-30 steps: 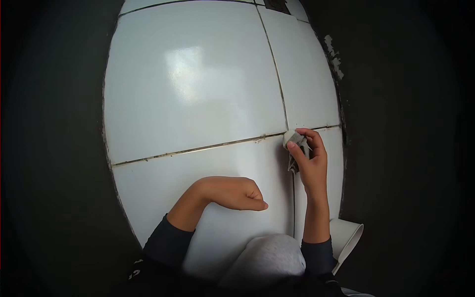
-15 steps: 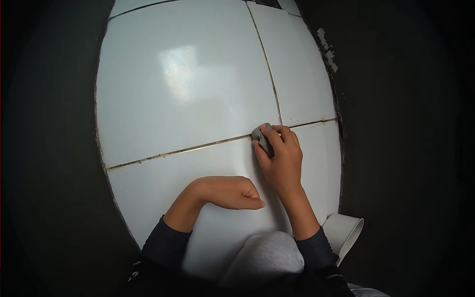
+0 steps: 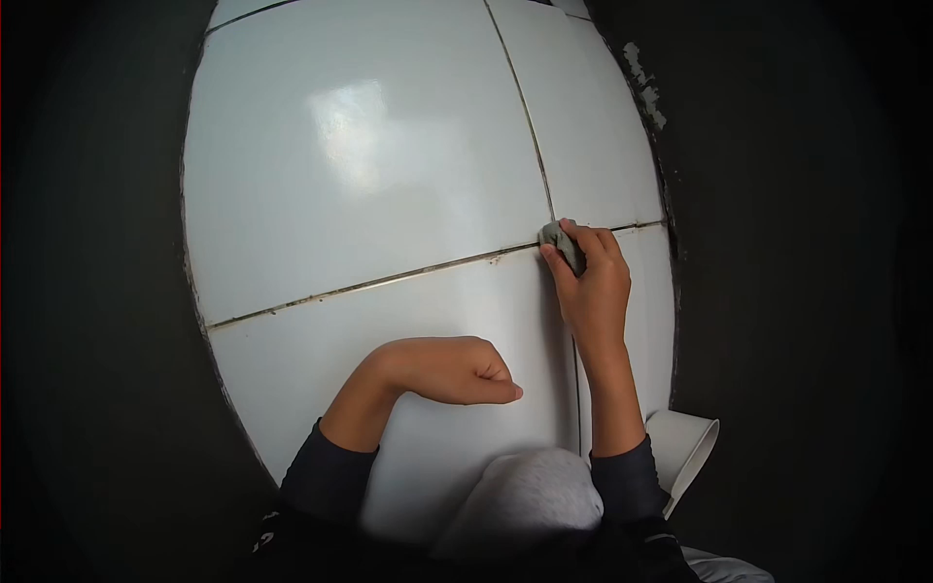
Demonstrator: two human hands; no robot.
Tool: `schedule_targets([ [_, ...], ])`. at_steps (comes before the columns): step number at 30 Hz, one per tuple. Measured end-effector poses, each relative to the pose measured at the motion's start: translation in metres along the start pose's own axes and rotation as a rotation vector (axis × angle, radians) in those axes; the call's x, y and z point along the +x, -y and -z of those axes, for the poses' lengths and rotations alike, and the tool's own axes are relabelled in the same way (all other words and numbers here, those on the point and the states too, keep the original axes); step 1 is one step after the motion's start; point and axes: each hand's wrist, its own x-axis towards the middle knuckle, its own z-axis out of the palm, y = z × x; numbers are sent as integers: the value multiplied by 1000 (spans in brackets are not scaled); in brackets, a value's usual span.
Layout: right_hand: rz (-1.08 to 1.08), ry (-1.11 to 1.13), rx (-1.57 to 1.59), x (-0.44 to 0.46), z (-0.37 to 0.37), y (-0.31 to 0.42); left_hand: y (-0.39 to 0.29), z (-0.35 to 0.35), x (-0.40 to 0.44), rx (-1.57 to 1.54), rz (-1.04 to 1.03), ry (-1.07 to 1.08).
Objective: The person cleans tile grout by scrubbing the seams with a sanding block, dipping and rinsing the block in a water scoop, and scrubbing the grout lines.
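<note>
My right hand (image 3: 595,291) grips a small grey lump (image 3: 561,245) between the thumb and fingers. I cannot tell whether it is a wad of cloth, a sponge or putty. It is held against the dark joint (image 3: 418,273) between white tiles, close to where two joints cross. Bent at the wrist, my left hand (image 3: 452,371) is closed in a fist over the lower tile (image 3: 321,364), with nothing visible in it. The inside of this fist is hidden.
Large glossy white tiles (image 3: 262,155) lie ahead, bordered by dark surfaces on both sides. A white open-ended container (image 3: 677,445) lies by my right forearm. My grey-covered knee (image 3: 539,496) is at the bottom. White flaked patches (image 3: 646,87) mark the dark surface at right.
My right hand has slid right and slightly farther away along the joint, carrying the grey lump to the crossing. My left hand is almost unmoved.
</note>
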Motion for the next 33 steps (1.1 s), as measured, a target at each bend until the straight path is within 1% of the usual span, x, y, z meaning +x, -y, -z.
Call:
schedule_targets([
  [1,3,7,-1,-2,-1,2,0,-1,0,-7,16,-2],
  [3,84,13,-119,-5,-4,10,0,-1,2,6,5,-3],
  [5,190,101,-70,-15,-8,34,0,-2,3,18,-3,1],
  [7,173,124,-3,-13,-8,31,0,-2,1,14,4,-10],
  [11,24,-2,7,-1,-1,1,1,-2,-3,26,3,-32],
  [13,80,-21,-114,-5,-6,6,-1,-2,0,16,10,-15],
  [16,195,105,-35,-18,-12,37,1,-3,1,-8,3,-7],
  [17,217,110,-42,-17,-12,36,2,-3,0,-8,5,3],
  [19,141,90,32,-12,-8,24,2,-1,-2,-16,-21,-7],
  [21,15,-4,19,-5,-4,2,-1,1,-3,-2,-5,-11],
  [23,54,-28,-72,-3,-4,1,-1,-1,-3,9,10,-18],
  [25,143,14,-66,-9,-8,15,-2,-1,1,4,3,-12],
  [27,223,103,-15,-19,-14,39,-1,-2,-1,-2,-11,-13],
  [29,140,151,99,-14,-9,35,-1,-2,0,-9,-23,-8],
  [31,67,43,2,-8,-4,13,-1,-1,-3,1,-7,-24],
  [32,4,-11,31,-3,-1,1,0,-1,-4,-4,-7,-33],
  [33,9,-14,16,-2,-2,-5,1,-1,-1,-8,1,-26],
])
